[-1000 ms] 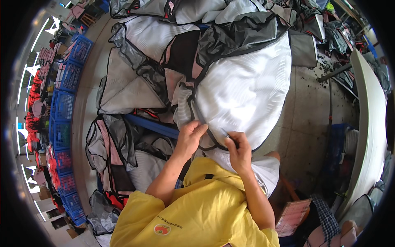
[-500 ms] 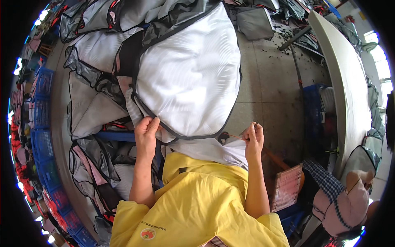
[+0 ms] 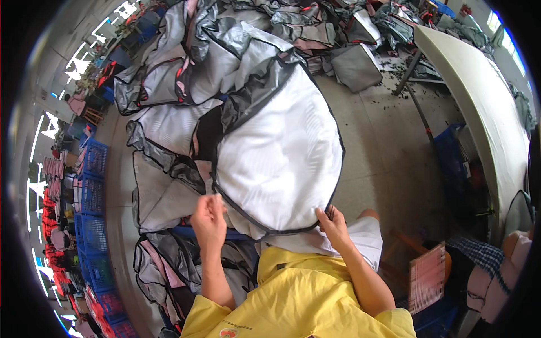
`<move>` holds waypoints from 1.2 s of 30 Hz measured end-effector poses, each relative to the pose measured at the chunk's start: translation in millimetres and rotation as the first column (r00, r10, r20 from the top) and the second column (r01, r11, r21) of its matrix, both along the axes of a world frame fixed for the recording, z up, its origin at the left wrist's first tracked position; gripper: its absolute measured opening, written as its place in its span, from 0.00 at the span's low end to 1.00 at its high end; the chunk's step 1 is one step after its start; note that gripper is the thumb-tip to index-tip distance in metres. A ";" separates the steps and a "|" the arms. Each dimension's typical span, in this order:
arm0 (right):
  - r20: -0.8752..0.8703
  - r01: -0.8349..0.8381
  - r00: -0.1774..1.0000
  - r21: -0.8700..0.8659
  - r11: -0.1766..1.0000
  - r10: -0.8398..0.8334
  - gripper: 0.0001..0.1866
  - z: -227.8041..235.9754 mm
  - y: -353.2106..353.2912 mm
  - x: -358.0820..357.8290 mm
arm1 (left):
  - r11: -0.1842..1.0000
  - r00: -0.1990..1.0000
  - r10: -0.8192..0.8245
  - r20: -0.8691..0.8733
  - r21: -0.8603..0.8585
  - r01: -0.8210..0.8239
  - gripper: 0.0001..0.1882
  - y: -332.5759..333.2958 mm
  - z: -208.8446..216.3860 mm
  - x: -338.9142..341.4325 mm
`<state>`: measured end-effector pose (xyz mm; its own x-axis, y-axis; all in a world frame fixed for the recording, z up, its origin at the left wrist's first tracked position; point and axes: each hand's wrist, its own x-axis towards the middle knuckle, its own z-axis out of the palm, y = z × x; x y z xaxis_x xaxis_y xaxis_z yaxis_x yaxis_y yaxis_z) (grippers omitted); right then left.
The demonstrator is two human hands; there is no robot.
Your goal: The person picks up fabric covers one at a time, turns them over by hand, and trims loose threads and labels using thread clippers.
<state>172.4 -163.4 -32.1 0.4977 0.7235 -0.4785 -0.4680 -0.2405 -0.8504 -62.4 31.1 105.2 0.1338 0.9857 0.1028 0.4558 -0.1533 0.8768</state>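
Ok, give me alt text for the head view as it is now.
A person's right hand grips a black-edged white panel by its near right edge; the left hand is by the panel's left edge, its hold unclear. Grey fabric lies heaped beyond, with blue crates along the left.

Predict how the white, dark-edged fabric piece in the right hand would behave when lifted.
The white fabric piece would probably sag: grey fabric at its far edge lies crumpled. It seems light: the right hand pinches only its edge.

Head-worn fisheye, downward over hands (image 3: 209, 222) (image 3: 336, 227)
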 end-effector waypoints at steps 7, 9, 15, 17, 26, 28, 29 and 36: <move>0.036 -0.030 0.999 0.025 0.999 0.030 0.12 24.3 -3.9 -12.0 | 0.896 0.933 -0.316 -0.174 0.268 0.354 0.31 84.0 48.6 40.7; 0.078 -0.083 0.994 0.035 0.996 0.080 0.13 12.2 -6.9 -13.8 | 0.849 0.887 -0.373 -0.274 0.286 0.445 0.33 92.5 58.1 48.6; 0.094 -0.024 0.995 0.099 0.995 0.015 0.13 50.4 4.1 -17.0 | 0.808 0.881 -0.332 -0.337 0.380 0.450 0.19 49.8 108.4 71.6; 0.117 -0.033 0.993 0.209 0.977 0.008 0.12 72.7 14.8 -5.8 | 0.798 0.912 -0.280 -0.301 0.455 0.395 0.17 33.7 144.4 68.2; 0.776 0.096 0.569 0.267 0.959 -0.273 0.16 122.3 141.7 137.0 | 0.449 0.913 -0.262 -0.311 0.798 0.401 0.25 -81.2 92.2 71.7; 0.388 0.074 0.906 0.255 0.964 -0.172 0.19 127.2 151.5 152.2 | 0.426 0.686 -0.624 -0.374 0.572 0.701 0.31 -93.5 76.5 95.5; 0.392 0.055 0.908 0.237 0.970 -0.147 0.19 123.6 149.6 148.3 | 0.462 0.688 -0.645 -0.333 0.547 0.698 0.29 -100.4 62.5 84.9; 0.444 -0.197 0.838 -0.295 0.935 0.317 0.23 40.8 87.4 132.0 | 0.697 0.869 -0.348 -0.351 0.523 0.491 0.30 -106.2 -9.6 46.8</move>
<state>304.4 -76.0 8.6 0.5176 0.7580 -0.3969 0.0881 -0.5086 -0.8565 -15.6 -75.0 95.5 0.6062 0.5756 0.5488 0.3758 -0.8155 0.4402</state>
